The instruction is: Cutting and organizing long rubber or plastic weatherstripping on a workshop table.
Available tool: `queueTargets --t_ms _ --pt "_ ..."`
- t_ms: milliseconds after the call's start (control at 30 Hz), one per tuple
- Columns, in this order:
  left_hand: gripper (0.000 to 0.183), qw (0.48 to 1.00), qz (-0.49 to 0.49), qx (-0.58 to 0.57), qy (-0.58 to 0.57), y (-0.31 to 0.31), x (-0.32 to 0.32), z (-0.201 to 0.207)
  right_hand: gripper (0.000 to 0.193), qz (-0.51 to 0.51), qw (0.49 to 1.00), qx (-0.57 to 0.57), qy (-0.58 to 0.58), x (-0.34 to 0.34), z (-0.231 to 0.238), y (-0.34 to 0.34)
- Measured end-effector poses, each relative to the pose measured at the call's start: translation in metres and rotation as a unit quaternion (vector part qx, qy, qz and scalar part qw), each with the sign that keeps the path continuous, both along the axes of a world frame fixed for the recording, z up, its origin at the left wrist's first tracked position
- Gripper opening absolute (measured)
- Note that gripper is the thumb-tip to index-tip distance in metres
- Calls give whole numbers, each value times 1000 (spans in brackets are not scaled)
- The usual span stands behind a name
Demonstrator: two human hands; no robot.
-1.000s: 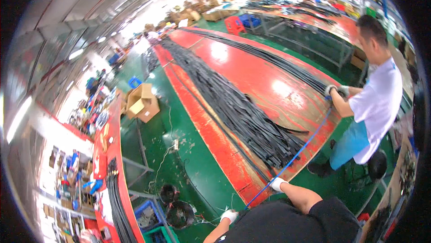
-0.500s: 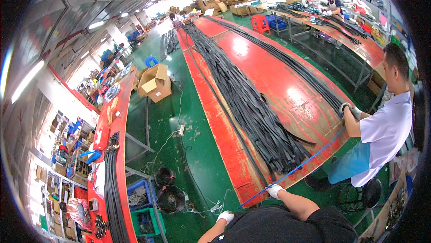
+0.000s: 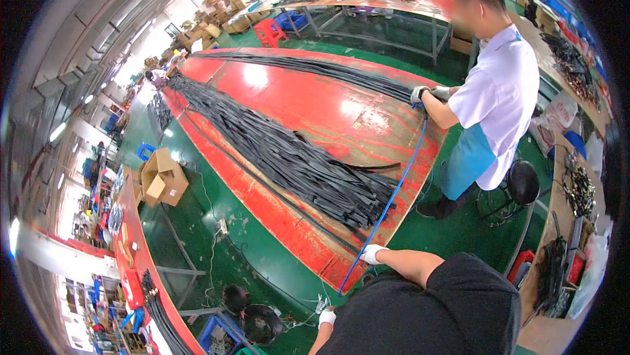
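Our gloved right hand point(image 3: 373, 254) grips the thin blue cord point(image 3: 394, 191), taut toward a co-worker's gloved hands point(image 3: 430, 94) (so it stays straight), while our left hand point(image 3: 327, 317) hangs low, grip unclear.

Long red table point(image 3: 308, 102) carrying a heap of black strips point(image 3: 289, 158). Gloved right hand point(image 3: 373, 254) grips a blue cord point(image 3: 394, 191) at the table's near edge; a co-worker's gloved hands point(image 3: 426, 94) hold its far end. Gloved left hand point(image 3: 326, 317) hangs lower, above the green floor point(image 3: 197, 224).

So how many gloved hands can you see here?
4: the person's right hand on the blue cord, the left hand lower down, and the co-worker's two hands across the red table.
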State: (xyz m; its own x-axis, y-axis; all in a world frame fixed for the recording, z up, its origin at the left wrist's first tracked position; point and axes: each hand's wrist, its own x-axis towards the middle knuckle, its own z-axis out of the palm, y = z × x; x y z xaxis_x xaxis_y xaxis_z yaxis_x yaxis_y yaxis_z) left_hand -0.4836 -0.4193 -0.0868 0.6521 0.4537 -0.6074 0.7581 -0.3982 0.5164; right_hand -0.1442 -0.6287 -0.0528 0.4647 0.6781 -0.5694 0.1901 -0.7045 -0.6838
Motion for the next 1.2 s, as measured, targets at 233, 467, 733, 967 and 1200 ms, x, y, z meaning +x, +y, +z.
queueTargets --t_ms 233,467,733,967,1200 --pt "39 957 202 -205 -18 -1 3 0 46 15 1000 -21 17 -3 26 4" --pt "43 995 39 -90 21 1 3 4 47 5 999 -36 -16 -6 17 6" --pt "48 995 17 -97 14 -5 8 0 48 54 995 -62 -50 6 11 11" --pt "43 994 62 -69 57 -14 -9 -4 44 33 999 -23 -27 -7 22 12" --pt "42 996 34 -75 22 -24 7 20 50 57 996 -72 -20 1 24 8"
